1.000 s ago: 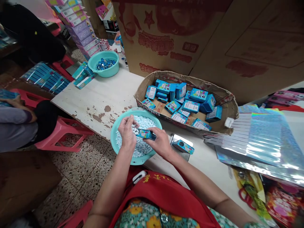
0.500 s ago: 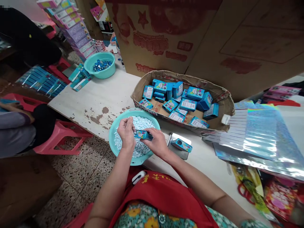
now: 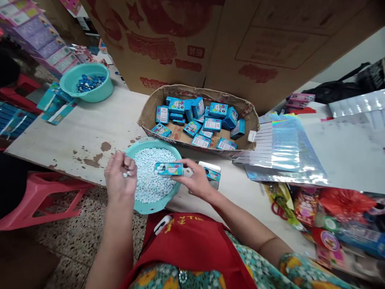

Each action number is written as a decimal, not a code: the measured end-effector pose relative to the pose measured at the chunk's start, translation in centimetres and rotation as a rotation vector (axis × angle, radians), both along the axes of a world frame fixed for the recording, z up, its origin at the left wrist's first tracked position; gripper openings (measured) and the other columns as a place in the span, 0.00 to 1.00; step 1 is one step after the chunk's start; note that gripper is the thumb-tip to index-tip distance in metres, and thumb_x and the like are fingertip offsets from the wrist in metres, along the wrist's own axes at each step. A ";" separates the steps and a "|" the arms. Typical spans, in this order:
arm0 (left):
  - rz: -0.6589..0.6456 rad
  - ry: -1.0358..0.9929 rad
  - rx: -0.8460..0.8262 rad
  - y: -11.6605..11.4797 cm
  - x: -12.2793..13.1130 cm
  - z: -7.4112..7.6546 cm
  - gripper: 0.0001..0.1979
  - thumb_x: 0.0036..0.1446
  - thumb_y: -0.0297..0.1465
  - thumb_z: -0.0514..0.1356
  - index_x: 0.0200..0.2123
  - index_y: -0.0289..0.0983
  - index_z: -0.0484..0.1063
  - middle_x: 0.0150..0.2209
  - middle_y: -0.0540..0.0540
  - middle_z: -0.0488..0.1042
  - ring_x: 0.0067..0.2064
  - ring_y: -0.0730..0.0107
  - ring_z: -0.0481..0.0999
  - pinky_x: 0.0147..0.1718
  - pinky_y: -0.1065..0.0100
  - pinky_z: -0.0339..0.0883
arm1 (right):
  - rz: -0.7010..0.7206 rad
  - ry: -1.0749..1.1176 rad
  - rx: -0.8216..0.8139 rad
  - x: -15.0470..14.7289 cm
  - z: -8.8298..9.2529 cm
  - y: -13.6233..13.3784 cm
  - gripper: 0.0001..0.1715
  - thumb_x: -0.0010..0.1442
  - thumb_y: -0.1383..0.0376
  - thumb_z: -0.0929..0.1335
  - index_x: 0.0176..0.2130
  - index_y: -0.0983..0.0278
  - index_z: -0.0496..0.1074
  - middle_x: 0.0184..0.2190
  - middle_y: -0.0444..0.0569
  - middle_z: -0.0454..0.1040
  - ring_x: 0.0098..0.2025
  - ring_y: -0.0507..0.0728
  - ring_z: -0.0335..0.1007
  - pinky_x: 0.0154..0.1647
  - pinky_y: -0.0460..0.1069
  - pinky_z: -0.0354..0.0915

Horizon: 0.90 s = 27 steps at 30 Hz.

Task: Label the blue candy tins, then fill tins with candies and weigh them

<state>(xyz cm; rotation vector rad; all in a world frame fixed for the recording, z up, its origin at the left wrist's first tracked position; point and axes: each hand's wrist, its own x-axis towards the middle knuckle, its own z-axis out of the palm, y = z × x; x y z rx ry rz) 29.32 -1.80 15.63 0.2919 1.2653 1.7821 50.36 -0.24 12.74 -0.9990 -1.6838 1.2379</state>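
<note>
My left hand [image 3: 120, 176] is curled, palm up, over the left rim of a turquoise basin [image 3: 144, 207], with a few white candies [image 3: 128, 174] in its fingers. My right hand [image 3: 197, 178] grips a small blue candy box [image 3: 169, 169] by its right end, above the basin. White pieces show at the hole in the box's left end. Small pale candies [image 3: 153, 180] fill much of the basin. Just beyond my right hand, another blue box [image 3: 213, 174] lies on a small metal scale [image 3: 209, 165], partly hidden by the hand.
Behind the basin, a cut-down cardboard tray [image 3: 144, 120] holds several blue boxes [image 3: 212, 124]. A second turquoise basin [image 3: 102, 91] with blue wrapped pieces stands at the left. Shiny sheets [image 3: 288, 152] lie at the right. A big carton [image 3: 225, 48] walls off the back; a red stool [image 3: 42, 196] stands lower left.
My left hand has come away from the box's end toward the left, now showing candies in its fingers. My right hand still holds the box. The view has swung to the right.
</note>
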 end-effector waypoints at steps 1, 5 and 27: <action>0.016 -0.027 -0.062 0.1 -0.5 -0.8 0.11 0.48 0.33 0.63 0.28 0.36 0.63 0.20 0.55 0.61 0.20 0.83 0.62 0.16 0.80 0.51 | -0.040 0.021 -0.001 1.2 0.4 0.2 0.20 0.50 0.62 0.75 0.43 0.61 0.72 0.39 0.45 0.74 0.40 0.56 0.70 0.44 0.50 0.64; -0.208 -0.043 -0.491 -0.5 -1.2 -6.8 0.09 0.44 0.30 0.62 0.26 0.33 0.65 0.22 0.52 0.65 0.21 0.82 0.63 0.16 0.80 0.50 | -0.238 0.069 0.027 6.9 1.1 1.0 0.23 0.48 0.61 0.75 0.44 0.61 0.71 0.40 0.46 0.74 0.40 0.56 0.70 0.44 0.50 0.66; -1.300 1.615 0.041 4.4 18.3 -6.9 0.16 0.51 0.19 0.48 0.36 0.36 0.73 0.38 0.43 0.69 0.42 0.64 0.68 0.42 0.65 0.62 | -0.843 -0.119 -0.234 20.0 -6.6 -7.6 0.27 0.46 0.53 0.75 0.42 0.64 0.71 0.35 0.49 0.74 0.37 0.59 0.70 0.43 0.55 0.66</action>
